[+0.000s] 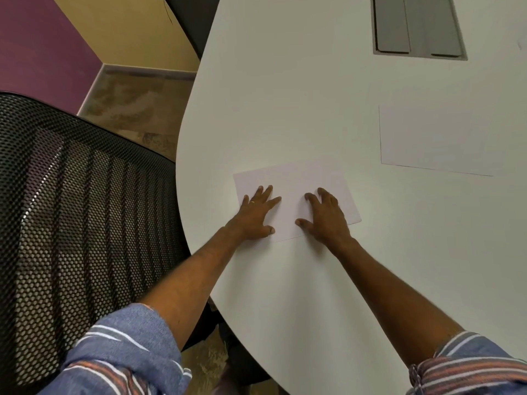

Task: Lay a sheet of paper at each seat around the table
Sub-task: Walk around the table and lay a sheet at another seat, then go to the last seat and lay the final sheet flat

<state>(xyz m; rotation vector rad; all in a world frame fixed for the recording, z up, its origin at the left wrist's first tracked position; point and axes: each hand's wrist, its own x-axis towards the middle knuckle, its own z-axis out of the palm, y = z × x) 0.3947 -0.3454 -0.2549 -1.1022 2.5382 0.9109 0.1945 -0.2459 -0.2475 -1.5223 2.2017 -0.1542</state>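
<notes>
A white sheet of paper (291, 181) lies flat on the white table (285, 95) near its rounded left edge, in front of a black mesh chair (71, 195). My left hand (255, 215) rests palm-down on the sheet's left part, fingers spread. On its right part my right hand (326, 216) also presses flat with fingers apart. Neither hand grips the paper. A second white sheet (433, 138) lies flat farther right on the table.
A grey cable hatch (417, 27) is set into the tabletop at the far end. Beyond the table's left edge are tiled floor (137, 101), a purple wall (42, 52) and a yellow wall (128, 27).
</notes>
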